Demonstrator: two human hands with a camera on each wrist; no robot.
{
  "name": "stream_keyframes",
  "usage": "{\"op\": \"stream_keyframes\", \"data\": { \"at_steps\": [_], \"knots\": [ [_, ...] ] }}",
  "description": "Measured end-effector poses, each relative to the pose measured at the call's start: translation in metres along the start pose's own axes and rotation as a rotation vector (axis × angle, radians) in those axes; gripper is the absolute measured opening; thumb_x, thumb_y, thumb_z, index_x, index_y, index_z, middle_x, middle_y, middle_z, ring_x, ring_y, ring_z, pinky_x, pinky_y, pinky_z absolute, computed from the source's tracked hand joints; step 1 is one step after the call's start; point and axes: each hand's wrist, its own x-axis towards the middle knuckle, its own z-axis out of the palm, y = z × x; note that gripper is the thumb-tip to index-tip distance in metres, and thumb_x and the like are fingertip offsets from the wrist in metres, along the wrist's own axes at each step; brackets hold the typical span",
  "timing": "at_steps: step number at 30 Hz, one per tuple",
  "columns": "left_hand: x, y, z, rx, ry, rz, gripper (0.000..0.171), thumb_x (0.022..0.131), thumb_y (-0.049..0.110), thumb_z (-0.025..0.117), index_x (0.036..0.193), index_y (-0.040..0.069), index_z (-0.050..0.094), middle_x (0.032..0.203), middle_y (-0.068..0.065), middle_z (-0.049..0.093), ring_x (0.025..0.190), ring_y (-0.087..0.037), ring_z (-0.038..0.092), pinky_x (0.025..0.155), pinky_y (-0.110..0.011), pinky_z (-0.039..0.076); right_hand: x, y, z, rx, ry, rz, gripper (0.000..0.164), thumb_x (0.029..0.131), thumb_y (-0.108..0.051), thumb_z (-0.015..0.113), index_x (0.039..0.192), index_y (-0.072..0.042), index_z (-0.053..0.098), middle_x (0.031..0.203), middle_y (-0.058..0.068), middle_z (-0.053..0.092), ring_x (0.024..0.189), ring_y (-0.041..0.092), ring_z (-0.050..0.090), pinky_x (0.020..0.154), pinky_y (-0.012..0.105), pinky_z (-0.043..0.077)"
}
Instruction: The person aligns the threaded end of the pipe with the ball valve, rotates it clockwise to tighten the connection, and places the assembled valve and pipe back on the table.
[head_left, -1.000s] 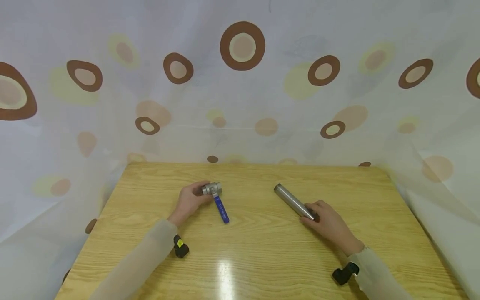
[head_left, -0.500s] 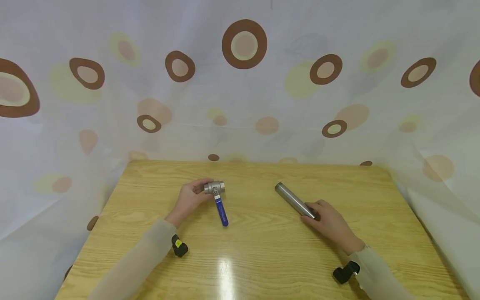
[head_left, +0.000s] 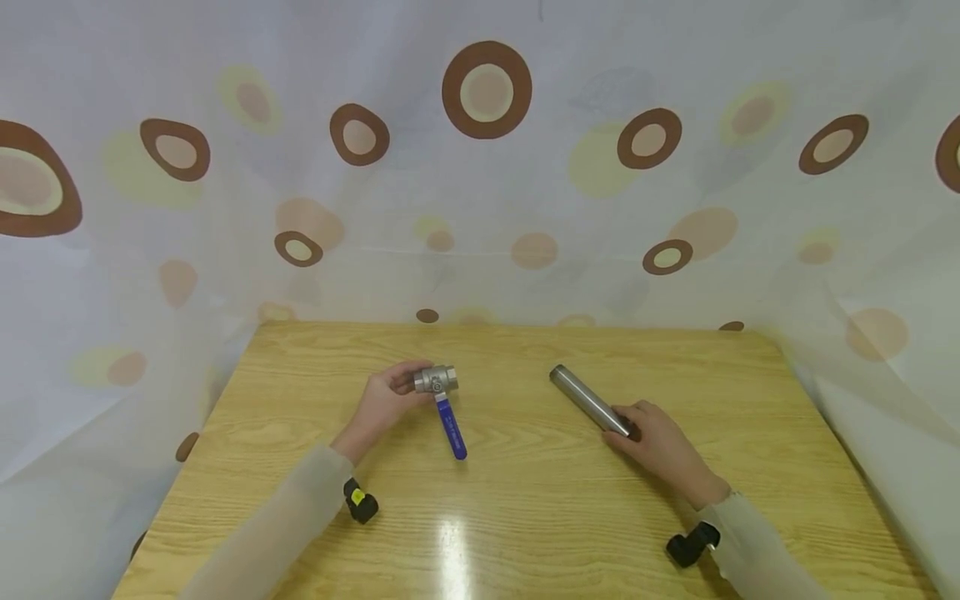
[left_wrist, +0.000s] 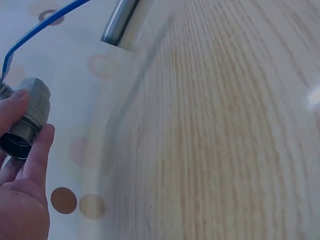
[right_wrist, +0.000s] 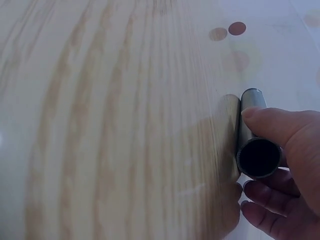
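Observation:
A metal ball valve [head_left: 435, 380] with a long blue lever handle [head_left: 452, 429] is held in my left hand [head_left: 384, 408], thumb on one side of its body and fingers on the other. In the left wrist view the valve body [left_wrist: 36, 105] shows one dark open end toward the palm. My right hand [head_left: 656, 446] grips the near end of a steel pipe [head_left: 587, 400], which slants away to the upper left. The right wrist view looks into the hollow end of that pipe [right_wrist: 257, 159], with the thumb on top and the fingers beneath.
Both hands are over a light wood-grain table [head_left: 510, 500]. A white curtain [head_left: 525, 192] with brown and beige rounds hangs behind it and along both sides. Each wrist wears a small black camera, the left one [head_left: 362, 502] marked yellow.
The left hand has shifted slightly right with the ball valve, and the blue lever has swung a little. The right hand and the pipe have hardly moved.

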Motion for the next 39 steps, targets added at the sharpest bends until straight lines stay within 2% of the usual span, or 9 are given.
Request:
{"op": "stream_keyframes", "data": {
  "at_steps": [12, 18, 23, 33, 39],
  "knots": [
    [-0.012, 0.011, 0.013, -0.020, -0.058, -0.030, 0.057, 0.087, -0.006, 0.077, 0.141, 0.000, 0.061, 0.146, -0.020, 0.059, 0.136, -0.039, 0.056, 0.105, -0.036, 0.053, -0.002, 0.000, 0.000, 0.058, -0.002, 0.035, 0.046, 0.096, -0.025, 0.077, 0.128, 0.006, 0.068, 0.091, 0.006, 0.059, 0.072, 0.015, 0.044, 0.059, 0.025, 0.038],
    [-0.015, 0.011, 0.016, -0.017, -0.081, -0.025, 0.056, 0.086, -0.003, 0.078, 0.140, 0.003, 0.063, 0.146, -0.018, 0.060, 0.135, -0.038, 0.057, 0.106, -0.038, 0.053, 0.001, 0.001, -0.001, 0.068, 0.004, 0.046, 0.048, 0.095, -0.028, 0.078, 0.128, 0.005, 0.069, 0.095, 0.007, 0.062, 0.076, 0.015, 0.046, 0.063, 0.026, 0.041],
    [-0.013, 0.008, 0.016, -0.001, -0.115, -0.025, 0.058, 0.088, 0.000, 0.078, 0.143, 0.000, 0.060, 0.146, -0.018, 0.060, 0.135, -0.037, 0.057, 0.108, -0.040, 0.052, 0.005, 0.001, -0.002, 0.056, -0.022, 0.043, 0.049, 0.095, -0.027, 0.078, 0.130, 0.006, 0.067, 0.101, 0.012, 0.063, 0.078, 0.016, 0.047, 0.065, 0.029, 0.041],
    [-0.013, 0.010, 0.017, 0.002, -0.114, -0.028, 0.056, 0.088, 0.000, 0.078, 0.141, 0.003, 0.062, 0.145, -0.018, 0.061, 0.135, -0.036, 0.058, 0.109, -0.040, 0.051, 0.011, 0.000, -0.001, 0.034, -0.025, 0.065, 0.041, 0.097, -0.020, 0.074, 0.125, 0.009, 0.067, 0.100, 0.014, 0.063, 0.075, 0.017, 0.047, 0.063, 0.029, 0.041],
    [-0.012, 0.012, 0.019, 0.007, -0.111, -0.040, 0.055, 0.087, 0.001, 0.079, 0.139, 0.004, 0.064, 0.144, -0.018, 0.062, 0.135, -0.036, 0.058, 0.109, -0.040, 0.051, 0.011, -0.002, 0.000, -0.006, 0.005, 0.052, 0.035, 0.097, -0.015, 0.073, 0.119, 0.011, 0.067, 0.098, 0.017, 0.063, 0.077, 0.020, 0.051, 0.067, 0.036, 0.045]
  ]
}}
